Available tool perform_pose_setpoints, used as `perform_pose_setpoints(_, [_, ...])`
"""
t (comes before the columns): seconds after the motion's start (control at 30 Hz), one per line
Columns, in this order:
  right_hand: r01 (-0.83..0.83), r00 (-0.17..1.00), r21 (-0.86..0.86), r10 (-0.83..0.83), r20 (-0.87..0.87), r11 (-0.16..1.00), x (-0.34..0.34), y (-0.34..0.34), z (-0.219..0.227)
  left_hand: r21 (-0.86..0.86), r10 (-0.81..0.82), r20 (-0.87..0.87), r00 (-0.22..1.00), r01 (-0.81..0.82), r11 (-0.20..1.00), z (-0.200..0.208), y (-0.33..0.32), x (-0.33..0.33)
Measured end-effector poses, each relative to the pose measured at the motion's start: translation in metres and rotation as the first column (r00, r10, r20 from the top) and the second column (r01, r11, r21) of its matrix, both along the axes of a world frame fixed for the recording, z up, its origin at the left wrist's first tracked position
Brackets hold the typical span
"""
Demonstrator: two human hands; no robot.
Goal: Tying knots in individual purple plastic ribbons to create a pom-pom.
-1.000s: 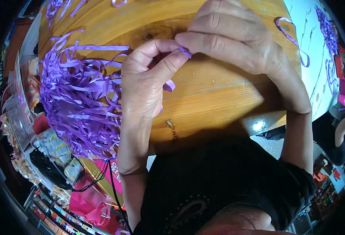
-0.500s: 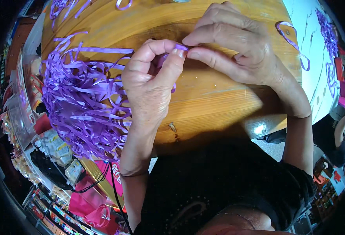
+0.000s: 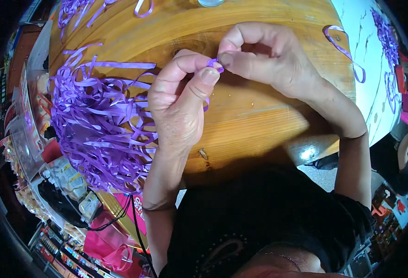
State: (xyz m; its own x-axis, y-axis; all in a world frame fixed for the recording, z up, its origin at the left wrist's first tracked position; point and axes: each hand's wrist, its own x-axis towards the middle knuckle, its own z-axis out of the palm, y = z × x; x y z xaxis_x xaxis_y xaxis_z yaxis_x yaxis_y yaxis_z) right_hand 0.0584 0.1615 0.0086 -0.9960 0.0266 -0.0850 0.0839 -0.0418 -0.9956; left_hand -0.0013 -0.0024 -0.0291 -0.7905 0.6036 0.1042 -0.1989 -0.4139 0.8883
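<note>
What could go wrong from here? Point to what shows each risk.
The narrow purple ribbon could slip, since the left hand pinches only a small bit of it. Loose strands in the tangled ribbon pile might catch on the left forearm, which is close beside it.

Place is looking like a small shop. Lower left: shelves (image 3: 62,259) are carrying rows of small coloured packs, most too small to identify. Left: clear bins (image 3: 28,150) and bagged goods (image 3: 69,178) are crowding beside the wooden tabletop (image 3: 269,120); a pink bag (image 3: 100,243) is sitting near the shelves.
</note>
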Motion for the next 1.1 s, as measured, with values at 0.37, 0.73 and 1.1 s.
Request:
perform_pose_setpoints(0.37, [0.328, 0.615, 0.56, 0.278, -0.738, 0.761, -0.005, 0.012, 0.006, -0.079, 0.052, 0.15, 0.987, -0.041, 0.996, 0.008, -0.001, 0.002])
perform_pose_setpoints(0.73, [0.233, 0.788, 0.73, 0.315, -0.529, 0.642, 0.003, 0.014, 0.038, -0.073, 0.05, 0.123, 0.991, -0.041, 0.996, 0.004, -0.004, 0.003])
perform_pose_setpoints(1.1, [0.272, 0.759, 0.589, 0.206, -0.617, 0.761, -0.005, 0.013, -0.001, -0.167, -0.019, -0.194, 0.981, -0.014, 0.986, 0.016, -0.002, 0.001])
